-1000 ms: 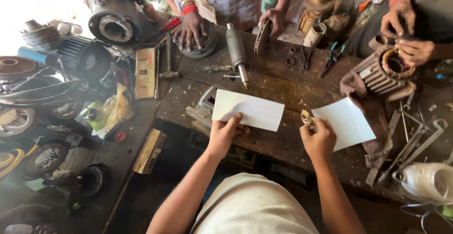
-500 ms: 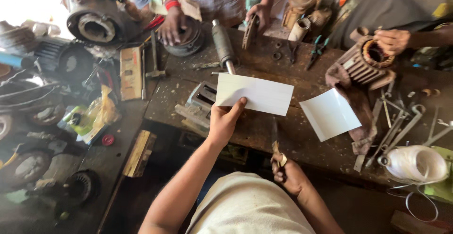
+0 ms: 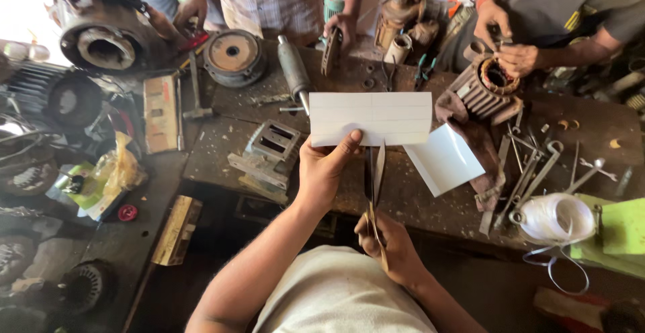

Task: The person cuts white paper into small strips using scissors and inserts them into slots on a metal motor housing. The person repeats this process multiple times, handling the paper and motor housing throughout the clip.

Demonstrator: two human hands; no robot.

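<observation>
My left hand (image 3: 326, 168) pinches the lower edge of a white rectangular sheet (image 3: 371, 118) and holds it up over the dark workbench (image 3: 416, 192). My right hand (image 3: 390, 245) grips the handles of a pair of scissors (image 3: 374, 175), whose blades point up and are parted just under the sheet's lower edge. A second white sheet (image 3: 443, 159) lies flat on the bench to the right of the scissors.
Across the bench, one person's hands (image 3: 504, 40) work on a ribbed motor housing (image 3: 485, 88); another person's hand (image 3: 344, 27) rests at the far edge. A rotor shaft (image 3: 293, 71), a round cover (image 3: 234, 54), wrenches (image 3: 531, 172), a white cord coil (image 3: 556, 217) and a metal block (image 3: 269, 146) lie around.
My right hand picked up the scissors and brought them up under the sheet. My left hand lifted the sheet higher and turned it level. The second sheet stayed on the bench.
</observation>
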